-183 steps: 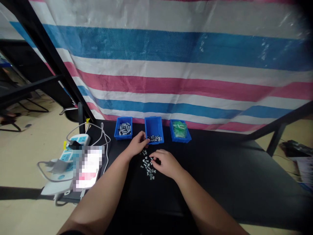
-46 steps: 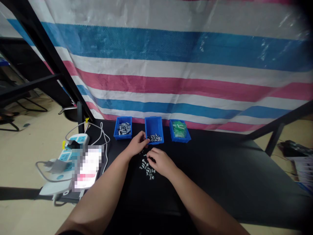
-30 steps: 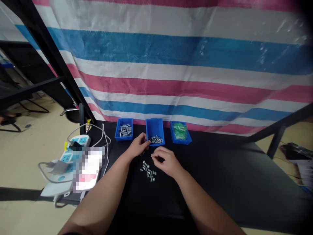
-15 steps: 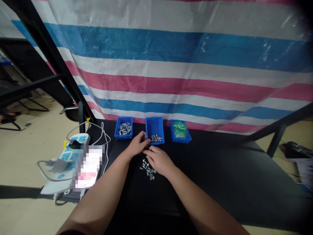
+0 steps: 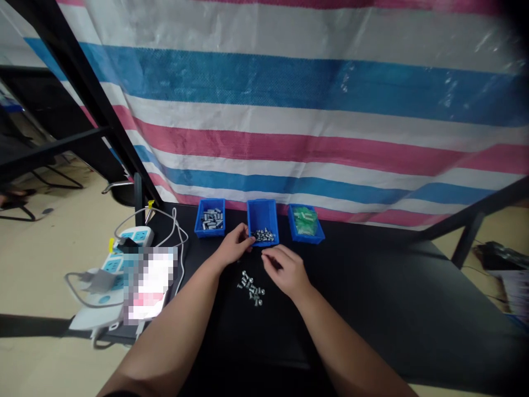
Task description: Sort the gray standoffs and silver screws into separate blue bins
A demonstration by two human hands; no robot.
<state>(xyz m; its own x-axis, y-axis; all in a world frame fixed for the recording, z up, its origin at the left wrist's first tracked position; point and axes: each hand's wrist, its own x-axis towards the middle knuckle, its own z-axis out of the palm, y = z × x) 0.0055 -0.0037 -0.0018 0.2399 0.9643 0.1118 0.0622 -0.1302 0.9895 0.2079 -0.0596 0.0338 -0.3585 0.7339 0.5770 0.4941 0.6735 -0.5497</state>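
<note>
At the near left corner of the middle blue bin (image 5: 262,208), my left hand (image 5: 233,244) is closed, its thumb at the front edge and fingers by the side wall. Small metal screws (image 5: 264,235) lie in the front of that bin. My right hand (image 5: 286,269) hovers just in front of the bin, thumb and fingertips pinched together; anything between them is too small to make out. Below and between the hands, a loose pile of silver screws (image 5: 252,289) rests on the black table (image 5: 351,298).
A left blue bin (image 5: 210,202) holds metal cylinders, and a right blue bin (image 5: 309,239) holds a green plastic bag (image 5: 306,221). On the left lie a power strip (image 5: 93,317), white cables (image 5: 178,220) and a pixelated phone (image 5: 151,284). A striped sheet (image 5: 289,149) hangs behind.
My right hand has moved right, away from my left hand and off the edge of the screw pile, its fingertips now pinched. My left hand stays at the bin's corner.
</note>
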